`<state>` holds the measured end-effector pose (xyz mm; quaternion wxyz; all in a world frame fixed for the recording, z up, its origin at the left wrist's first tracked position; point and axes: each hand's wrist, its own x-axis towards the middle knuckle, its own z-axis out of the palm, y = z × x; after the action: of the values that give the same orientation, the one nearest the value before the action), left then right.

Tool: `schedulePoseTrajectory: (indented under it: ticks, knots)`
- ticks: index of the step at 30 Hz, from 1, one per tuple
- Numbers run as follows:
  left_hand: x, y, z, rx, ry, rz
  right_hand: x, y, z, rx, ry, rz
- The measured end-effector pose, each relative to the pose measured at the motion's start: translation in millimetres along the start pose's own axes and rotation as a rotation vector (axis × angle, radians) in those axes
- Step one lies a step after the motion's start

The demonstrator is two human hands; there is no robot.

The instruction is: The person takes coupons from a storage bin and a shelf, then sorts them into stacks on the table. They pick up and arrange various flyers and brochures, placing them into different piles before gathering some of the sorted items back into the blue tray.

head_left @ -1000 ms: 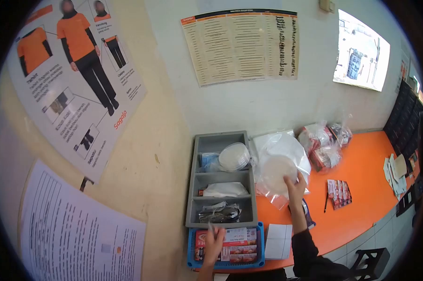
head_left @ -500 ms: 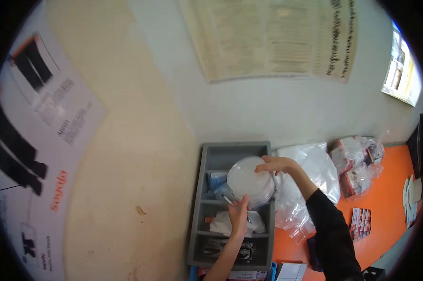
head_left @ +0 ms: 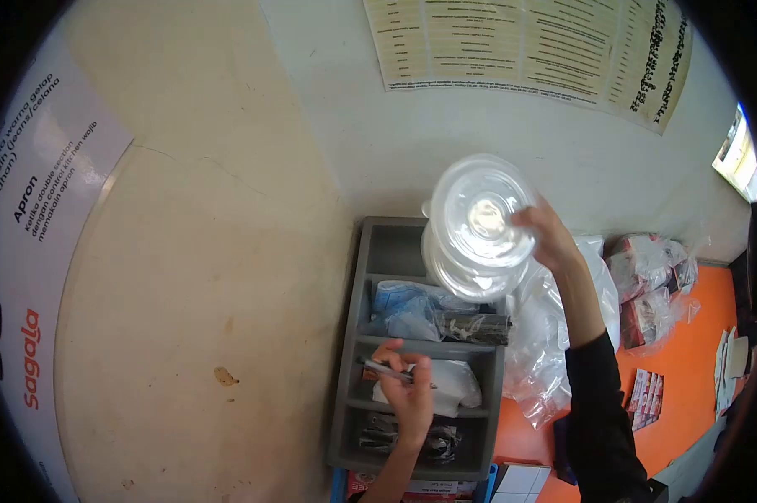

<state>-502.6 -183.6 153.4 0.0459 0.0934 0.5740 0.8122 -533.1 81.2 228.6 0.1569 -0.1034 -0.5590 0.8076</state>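
Note:
My right hand (head_left: 552, 239) grips the edge of a stack of round clear plastic lids (head_left: 479, 189), held up over the top end of a grey compartment tray (head_left: 423, 222). The stack is tilted, and its lower lids fan out slightly. Lower down, my left hand (head_left: 412, 401) has its fingers curled around a pen (head_left: 388, 370), above the tray's third compartment. Under that hand lies a white plastic packet (head_left: 449, 386). The second compartment holds a blue-and-clear plastic packet (head_left: 408, 306) and a dark wrapped bundle (head_left: 475, 329).
Black items in clear wrap (head_left: 433, 440) fill the lowest compartment. Right of the tray, clear plastic bags (head_left: 554, 335) and wrapped red-and-white packs (head_left: 646, 289) lie on an orange tabletop (head_left: 688, 352), with printed cards (head_left: 645, 398) nearby. Walls stand behind and left.
My right hand has raised the lid stack up and away from the tray, tilting it. My left hand has come off the stack and moved down, still holding the pen.

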Motion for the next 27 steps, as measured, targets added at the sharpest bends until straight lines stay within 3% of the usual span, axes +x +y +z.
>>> schedulePoseTrajectory:
  ticks: [2, 5, 7, 9, 12, 14, 16, 18, 20, 23, 24, 26, 27]
  knots:
    - [-4.4, 5.4, -11.6, -0.007, 0.050, -0.010, 16.2, -2.8, 9.8, -0.021, 0.007, -0.061]
    - [-13.8, 6.4, -22.7, -0.043, 0.155, -0.064, 38.0, 27.9, 30.4, -0.487, 0.074, -0.340]
    - [-19.6, 5.5, -30.4, -0.120, 0.198, -0.139, 79.1, 101.1, 13.3, -0.569, -0.081, -0.606]
    - [-30.2, 7.8, -34.3, -0.119, 0.215, -0.164, 91.4, 127.4, 15.6, -0.964, -0.461, -0.722]
    - [-33.3, 11.7, -45.3, -0.095, 0.242, -0.240, 80.0, 132.3, 41.2, -1.280, -0.368, -0.508]
    - [-38.9, 8.6, -66.5, -0.123, 0.259, -0.433, 65.5, 116.5, 60.2, -1.542, -0.236, -0.607]
    - [-42.6, 23.5, -73.1, -0.402, 0.229, -0.468, 23.1, 93.4, 68.1, -1.523, -0.189, -0.629]
    - [-54.7, 32.3, -86.8, -0.566, 0.147, -0.461, -17.5, 46.3, 77.9, -1.236, -0.175, -0.616]
    - [-72.7, 37.6, -98.8, -0.610, -0.010, -0.437, -88.8, 10.1, 69.5, -0.972, -0.268, -0.199]
    - [-115.1, 56.1, -58.4, -0.106, 0.158, -0.576, -214.4, 16.3, 64.9, -0.650, -0.431, 0.201]
    - [-136.4, 51.3, -53.2, -0.013, 0.058, -0.625, -249.0, 23.5, 71.6, -0.650, -0.474, 0.111]
    - [-181.7, 42.0, -41.7, 0.140, -0.212, -0.643, -317.3, 49.8, 82.9, -0.580, -0.416, 0.154]
    - [-203.1, 36.0, -38.9, 0.167, -0.395, -0.572, -342.9, 46.0, 90.1, -0.541, -0.351, 0.359]
